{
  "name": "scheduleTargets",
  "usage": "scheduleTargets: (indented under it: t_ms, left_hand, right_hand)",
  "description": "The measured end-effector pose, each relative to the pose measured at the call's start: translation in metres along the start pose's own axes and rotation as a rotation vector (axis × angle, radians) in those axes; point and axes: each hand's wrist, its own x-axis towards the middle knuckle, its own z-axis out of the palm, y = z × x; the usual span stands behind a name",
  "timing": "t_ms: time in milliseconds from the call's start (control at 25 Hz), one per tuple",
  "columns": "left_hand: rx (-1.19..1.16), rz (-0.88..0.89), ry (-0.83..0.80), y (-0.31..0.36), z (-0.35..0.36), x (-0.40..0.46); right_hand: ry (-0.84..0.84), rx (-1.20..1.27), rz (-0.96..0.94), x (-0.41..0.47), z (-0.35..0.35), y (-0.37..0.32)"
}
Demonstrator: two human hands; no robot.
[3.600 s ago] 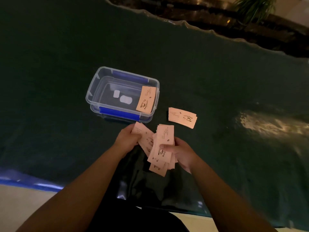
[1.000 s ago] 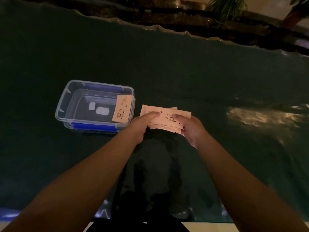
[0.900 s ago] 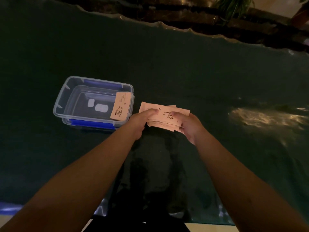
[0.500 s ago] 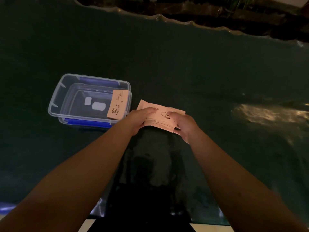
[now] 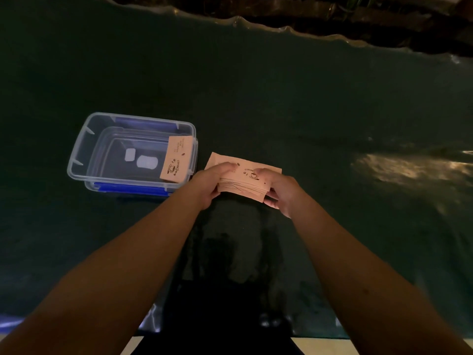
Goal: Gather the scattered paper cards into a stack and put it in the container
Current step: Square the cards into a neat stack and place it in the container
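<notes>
A stack of pale orange paper cards (image 5: 244, 179) with a coffee-cup print lies flat between both hands, just right of the container. My left hand (image 5: 208, 181) grips its left end, thumb on top. My right hand (image 5: 277, 188) grips its right end. One card at the stack's far left corner sticks out askew. The clear plastic container (image 5: 76, 160) with blue clips stands to the left, open at the top. A single card (image 5: 176, 162) leans against its inner right wall.
A dark green cloth (image 5: 281, 98) covers the table, with a wrinkled far edge and a bright glare patch (image 5: 409, 167) at the right. Two white labels (image 5: 140, 158) show on the container's floor.
The loose fan of cards and the card that lay on the cloth are now one flat stack held at both ends. The hands have barely shifted in the last second.
</notes>
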Motion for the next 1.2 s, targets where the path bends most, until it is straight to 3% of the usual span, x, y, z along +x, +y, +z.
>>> scheduleTargets:
  t_ms: [280,400,600,880,1040,1200]
  left_hand:
    - [-0.092,-0.002,-0.194,-0.007,-0.014,-0.012]
    - [-0.107,0.072,-0.152,-0.014,-0.003,-0.016]
    - [-0.339,0.204,-0.119,-0.034,0.018,-0.022]
    - [0.082,0.328,-0.267,-0.028,0.009,-0.029]
    - [0.348,0.500,-0.316,-0.025,0.006,-0.028]
    - [0.454,0.668,-0.347,-0.025,-0.001,-0.024]
  right_hand:
    - [-0.301,0.164,-0.046,-0.014,-0.016,0.028]
    - [-0.307,0.299,-0.036,-0.019,-0.011,0.043]
    - [-0.408,0.411,-0.067,-0.032,0.001,0.061]
    - [-0.580,0.040,-0.183,-0.038,-0.035,0.060]
    - [-0.520,-0.165,-0.380,-0.039,-0.036,0.038]
    - [-0.453,-0.132,-0.512,-0.036,-0.020,0.039]
